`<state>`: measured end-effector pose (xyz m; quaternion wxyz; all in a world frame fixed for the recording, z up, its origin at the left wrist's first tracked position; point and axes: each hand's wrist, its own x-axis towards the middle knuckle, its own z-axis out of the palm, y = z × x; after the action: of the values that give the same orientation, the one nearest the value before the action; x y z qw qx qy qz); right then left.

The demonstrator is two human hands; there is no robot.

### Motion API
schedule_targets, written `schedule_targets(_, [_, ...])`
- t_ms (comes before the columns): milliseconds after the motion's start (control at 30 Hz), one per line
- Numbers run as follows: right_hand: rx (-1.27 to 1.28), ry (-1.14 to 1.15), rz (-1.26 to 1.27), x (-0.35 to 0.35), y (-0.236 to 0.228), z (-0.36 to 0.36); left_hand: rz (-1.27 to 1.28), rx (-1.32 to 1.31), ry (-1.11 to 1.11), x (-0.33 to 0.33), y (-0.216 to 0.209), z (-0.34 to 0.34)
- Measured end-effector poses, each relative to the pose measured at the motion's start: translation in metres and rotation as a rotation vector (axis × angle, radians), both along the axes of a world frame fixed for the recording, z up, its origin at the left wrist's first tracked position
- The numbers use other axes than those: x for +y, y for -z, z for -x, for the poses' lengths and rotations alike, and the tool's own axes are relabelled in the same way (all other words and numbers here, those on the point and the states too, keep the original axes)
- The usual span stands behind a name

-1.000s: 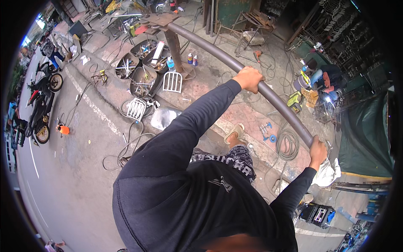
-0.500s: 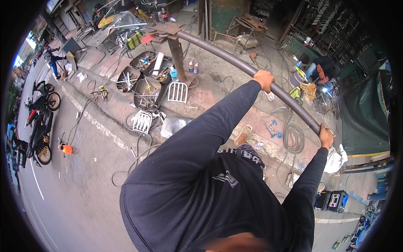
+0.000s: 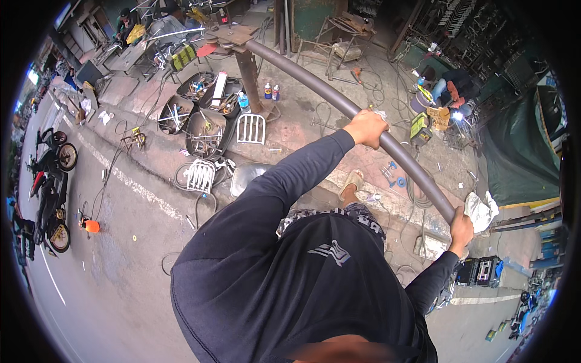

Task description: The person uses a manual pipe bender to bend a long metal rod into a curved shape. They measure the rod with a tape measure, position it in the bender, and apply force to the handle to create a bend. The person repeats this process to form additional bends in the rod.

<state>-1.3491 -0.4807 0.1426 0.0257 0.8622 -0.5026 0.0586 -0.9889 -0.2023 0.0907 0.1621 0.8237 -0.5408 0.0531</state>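
A long brown metal pipe (image 3: 327, 91) runs from the flat steel top of a post stand (image 3: 248, 75) at the far left toward my right side. My left hand (image 3: 368, 128) is wrapped over the pipe along its middle, with the arm reaching forward. Close to the pipe's near end, my right hand (image 3: 462, 233) is closed round it. The far end meets a rusty plate fixture (image 3: 233, 36) on the stand; how it is held there is too small to tell.
Tool bins (image 3: 209, 133) and white metal racks (image 3: 250, 129) lie left of the stand. Beyond the pipe, a crouching person (image 3: 454, 88) is beside a bright spark. Coiled cables (image 3: 417, 193) lie under the pipe. A motorcycle (image 3: 51, 187) stands on the road at left.
The pipe's near end has swung toward me, with both hands still gripping it. My right hand has come lower and nearer, and my left hand has shifted slightly the same way.
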Motion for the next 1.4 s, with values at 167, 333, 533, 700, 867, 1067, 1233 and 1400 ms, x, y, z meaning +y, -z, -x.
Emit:
schedule_targets(167, [-0.046, -0.035, -0.062, -0.041, 0.013, -0.039, -0.045, 0.031, -0.028, -0.034, 0.008, -0.019])
schedule_targets(333, [-0.147, -0.077, 0.078, -0.105, 0.037, -0.095, 0.113, -0.02, -0.114, -0.078, 0.02, -0.047])
schedule_targets(533, [-0.373, -0.422, 0.411, -0.211, 0.071, -0.175, 0.238, -0.096, -0.153, -0.13, 0.024, -0.101])
schedule_targets(700, [-0.442, -0.585, 0.431, -0.302, 0.084, -0.269, 0.27, -0.119, -0.244, -0.183, 0.029, -0.155])
schedule_targets(867, [-0.346, -0.646, 0.346, -0.386, 0.07, -0.409, 0.168, -0.045, -0.335, -0.245, 0.017, -0.246])
schedule_targets(1067, [-0.111, -0.541, 0.201, -0.399, 0.025, -0.605, 0.223, 0.085, -0.349, -0.282, -0.024, -0.352])
schedule_targets(1233, [-0.351, -0.999, -0.076, -0.23, 0.041, -0.731, 0.407, -0.041, -0.31, -0.247, -0.036, -0.381])
schedule_targets(1400, [-0.493, -0.9, 0.177, -0.12, 0.071, -0.777, 0.356, 0.217, -0.419, -0.099, 0.011, -0.314])
